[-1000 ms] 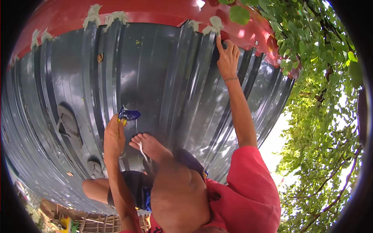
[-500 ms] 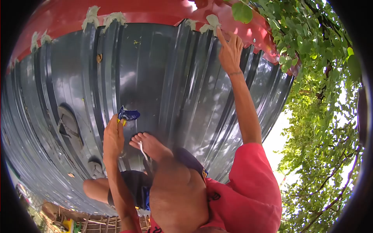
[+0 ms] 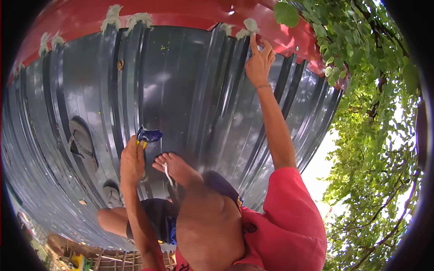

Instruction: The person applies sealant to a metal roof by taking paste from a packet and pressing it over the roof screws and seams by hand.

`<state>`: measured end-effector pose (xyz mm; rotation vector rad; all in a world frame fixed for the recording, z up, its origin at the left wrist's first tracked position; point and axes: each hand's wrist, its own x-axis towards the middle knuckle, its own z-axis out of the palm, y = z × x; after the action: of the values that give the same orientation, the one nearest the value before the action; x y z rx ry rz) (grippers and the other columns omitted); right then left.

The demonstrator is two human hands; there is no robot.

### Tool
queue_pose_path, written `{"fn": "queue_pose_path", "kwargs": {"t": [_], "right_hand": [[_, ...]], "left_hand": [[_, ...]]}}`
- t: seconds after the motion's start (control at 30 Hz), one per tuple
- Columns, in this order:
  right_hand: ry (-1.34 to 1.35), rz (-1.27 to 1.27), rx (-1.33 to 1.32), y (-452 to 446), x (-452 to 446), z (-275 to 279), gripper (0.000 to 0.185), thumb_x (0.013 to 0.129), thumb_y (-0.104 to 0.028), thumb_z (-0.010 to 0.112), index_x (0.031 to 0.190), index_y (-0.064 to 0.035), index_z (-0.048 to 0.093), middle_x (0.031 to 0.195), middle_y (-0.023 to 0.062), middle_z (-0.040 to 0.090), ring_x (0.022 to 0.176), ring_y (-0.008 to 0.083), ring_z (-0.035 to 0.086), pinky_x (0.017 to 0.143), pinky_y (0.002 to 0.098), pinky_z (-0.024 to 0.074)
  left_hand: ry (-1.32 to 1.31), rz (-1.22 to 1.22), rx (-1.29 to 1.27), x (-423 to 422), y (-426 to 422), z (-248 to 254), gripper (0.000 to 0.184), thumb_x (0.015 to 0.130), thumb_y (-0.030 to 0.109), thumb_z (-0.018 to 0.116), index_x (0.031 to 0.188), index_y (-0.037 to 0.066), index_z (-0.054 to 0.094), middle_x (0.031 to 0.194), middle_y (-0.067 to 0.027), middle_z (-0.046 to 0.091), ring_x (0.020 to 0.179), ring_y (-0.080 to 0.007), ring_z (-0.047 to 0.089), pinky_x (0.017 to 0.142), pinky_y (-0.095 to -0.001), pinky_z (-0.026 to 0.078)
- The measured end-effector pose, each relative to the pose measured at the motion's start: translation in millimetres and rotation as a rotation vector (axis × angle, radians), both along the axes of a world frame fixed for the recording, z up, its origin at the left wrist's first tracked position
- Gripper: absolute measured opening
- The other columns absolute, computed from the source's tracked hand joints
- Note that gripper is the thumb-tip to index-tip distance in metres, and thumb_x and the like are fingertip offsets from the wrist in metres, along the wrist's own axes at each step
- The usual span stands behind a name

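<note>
My right hand point(image 3: 259, 66) reaches up to the top edge of the dark corrugated roof sheet point(image 3: 172, 90). Its index finger is stretched out, the tip at the lower edge of a pale grey putty-like patch point(image 3: 250, 25). The other fingers are partly bent and apart, with nothing seen in them. Lower down, my left hand point(image 3: 132, 160) is closed on a torn blue-and-yellow packet point(image 3: 150, 135) with whitish smears on it. The red metal flashing point(image 3: 181, 13) runs along the top of the sheet, where more grey patches point(image 3: 112, 18) cover the rib ends.
A grey flip-flop point(image 3: 82, 143) lies on the sheet to the left, with a second one point(image 3: 111, 195) below it. My bare foot point(image 3: 176, 167) rests on the metal near the packet. Leafy branches point(image 3: 357, 58) hang over the right edge. A dry leaf point(image 3: 120, 65) lies between ribs.
My right hand has shifted a little left and down, its fingertip now at the patch's lower edge. The left hand and packet stay nearly in place. The view has shifted slightly.
</note>
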<state>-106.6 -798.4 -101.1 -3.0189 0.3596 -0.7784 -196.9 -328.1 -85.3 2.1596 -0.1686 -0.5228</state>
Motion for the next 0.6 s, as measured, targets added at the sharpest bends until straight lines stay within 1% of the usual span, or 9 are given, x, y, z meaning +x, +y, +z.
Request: {"fn": "queue_pose_path", "kwargs": {"t": [0.07, 0.17, 0.27, 0.37, 0.47, 0.6], "right_hand": [[-0.020, 0.019, -0.007, 2, 4, -1, 0.085, 0.076, 0.011, 0.059, 0.153, -0.0237, 0.050, 0.138, 0.0147, 0.046, 0.127, 0.0399, 0.043, 0.108, 0.0530, 0.0333], [-0.013, 0.060, 0.010, 8, 9, 3, 0.084, 0.075, 0.011, 0.060, 0.151, -0.0232, 0.051, 0.138, 0.0153, 0.046, 0.127, 0.0400, 0.042, 0.110, 0.0534, 0.0318], [0.010, 0.074, -0.046, 15, 8, 8, 0.083, 0.076, 0.011, 0.061, 0.151, -0.0231, 0.051, 0.139, 0.0161, 0.046, 0.128, 0.0405, 0.042, 0.110, 0.0539, 0.0314], [0.001, 0.013, 0.080, 16, 3, 14, 0.081, 0.080, 0.010, 0.056, 0.153, -0.0259, 0.052, 0.142, 0.0148, 0.046, 0.129, 0.0399, 0.042, 0.109, 0.0533, 0.0327], [0.004, -0.080, 0.080, 12, 2, 9, 0.082, 0.080, 0.011, 0.055, 0.153, -0.0256, 0.052, 0.142, 0.0155, 0.045, 0.130, 0.0404, 0.041, 0.109, 0.0538, 0.0326], [0.044, -0.072, 0.080, 18, 4, 0, 0.083, 0.077, 0.010, 0.061, 0.153, -0.0223, 0.049, 0.141, 0.0171, 0.043, 0.128, 0.0421, 0.041, 0.110, 0.0540, 0.0319]], "left_hand": [[-0.004, 0.005, -0.007, 0, 1, 0, 0.013, 0.106, 0.011, 0.051, 0.105, -0.002, 0.055, 0.085, -0.0237, 0.064, 0.077, -0.0448, 0.062, 0.069, -0.0476, 0.047], [-0.011, 0.005, -0.003, -1, 3, 0, 0.014, 0.106, 0.012, 0.051, 0.106, -0.001, 0.056, 0.085, -0.0230, 0.065, 0.077, -0.0442, 0.062, 0.069, -0.0474, 0.047], [0.000, 0.005, 0.012, -2, 3, 0, 0.014, 0.107, 0.012, 0.051, 0.106, -0.001, 0.056, 0.085, -0.0229, 0.065, 0.077, -0.0439, 0.063, 0.069, -0.0472, 0.048], [0.018, 0.006, 0.015, -3, 4, -1, 0.014, 0.107, 0.012, 0.051, 0.107, -0.001, 0.057, 0.085, -0.0229, 0.065, 0.077, -0.0437, 0.063, 0.070, -0.0470, 0.048], [0.023, 0.004, 0.012, -3, 4, -1, 0.015, 0.106, 0.013, 0.052, 0.108, -0.001, 0.057, 0.086, -0.0228, 0.066, 0.078, -0.0435, 0.064, 0.070, -0.0467, 0.048], [0.021, 0.005, -0.006, -6, 3, -5, 0.016, 0.106, 0.013, 0.052, 0.109, -0.001, 0.058, 0.087, -0.0226, 0.067, 0.079, -0.0429, 0.065, 0.071, -0.0456, 0.050]]}}
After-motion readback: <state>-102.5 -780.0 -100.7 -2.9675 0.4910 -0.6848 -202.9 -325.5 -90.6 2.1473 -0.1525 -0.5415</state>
